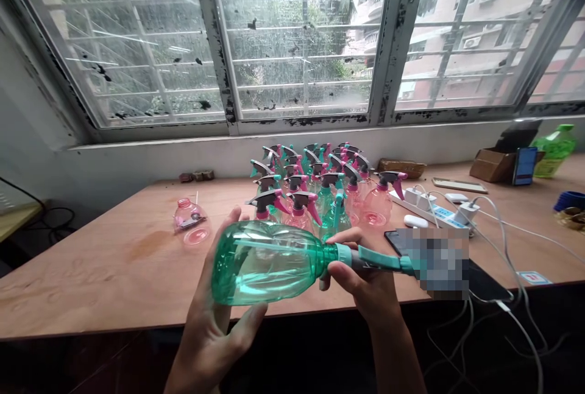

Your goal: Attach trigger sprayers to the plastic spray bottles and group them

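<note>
A clear green spray bottle [267, 263] lies sideways in front of me, above the near edge of the wooden table [105, 260]. My left hand [214, 315] cups its body from below, fingers wrapped round it. My right hand [365, 275] pinches the teal collar at the neck, where the teal spray head [379, 260] sticks out to the right. Behind the bottle stands a cluster of several pink and green spray bottles [320, 190] with grey, pink and teal trigger heads.
A headless pink bottle [189, 220] lies on the table at the left. On the right are a white power strip [434, 208] with chargers and cables, a dark phone [484, 281], a cardboard box [496, 162], a green bottle [555, 150] and a small basket [402, 167]. A barred window fills the back.
</note>
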`<state>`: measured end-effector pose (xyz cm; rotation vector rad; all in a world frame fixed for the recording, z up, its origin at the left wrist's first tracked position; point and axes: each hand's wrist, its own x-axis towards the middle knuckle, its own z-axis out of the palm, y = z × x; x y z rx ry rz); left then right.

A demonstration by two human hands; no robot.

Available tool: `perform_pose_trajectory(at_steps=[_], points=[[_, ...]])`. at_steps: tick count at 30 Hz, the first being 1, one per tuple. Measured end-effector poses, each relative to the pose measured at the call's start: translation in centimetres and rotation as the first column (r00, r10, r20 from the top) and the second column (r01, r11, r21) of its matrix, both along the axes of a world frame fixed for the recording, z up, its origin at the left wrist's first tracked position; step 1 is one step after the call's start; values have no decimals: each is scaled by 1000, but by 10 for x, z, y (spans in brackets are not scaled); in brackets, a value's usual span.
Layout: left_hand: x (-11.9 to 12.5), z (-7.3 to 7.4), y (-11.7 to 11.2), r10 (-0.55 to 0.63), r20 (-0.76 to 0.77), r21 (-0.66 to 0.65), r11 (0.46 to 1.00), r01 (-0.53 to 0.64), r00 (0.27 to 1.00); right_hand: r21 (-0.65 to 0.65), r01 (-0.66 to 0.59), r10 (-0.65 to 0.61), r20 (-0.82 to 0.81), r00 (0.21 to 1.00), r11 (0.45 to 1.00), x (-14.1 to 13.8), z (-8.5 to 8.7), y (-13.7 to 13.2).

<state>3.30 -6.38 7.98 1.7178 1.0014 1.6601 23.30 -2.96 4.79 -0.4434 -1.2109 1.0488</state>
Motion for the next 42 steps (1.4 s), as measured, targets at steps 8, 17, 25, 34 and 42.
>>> perform_pose_trajectory(at_steps=[8, 17, 25, 34, 42], points=[[0, 0, 14, -116, 152, 74, 992, 105, 982, 52, -30, 26, 81, 996, 998, 4, -1, -3], [-2, -1, 6, -80, 146, 35, 997, 76, 986, 32, 12, -14, 79, 997, 999, 3, 1, -4], [-3, -2, 13, -129, 134, 48, 991, 123, 983, 50, 62, -69, 154, 986, 997, 7, 2, -2], [0, 1, 3, -62, 149, 48, 997, 56, 987, -4, 12, -12, 82, 997, 1000, 7, 3, -2], [1, -1, 14, -61, 206, 0, 998, 62, 977, 33, -43, 40, 95, 995, 999, 6, -3, 1]])
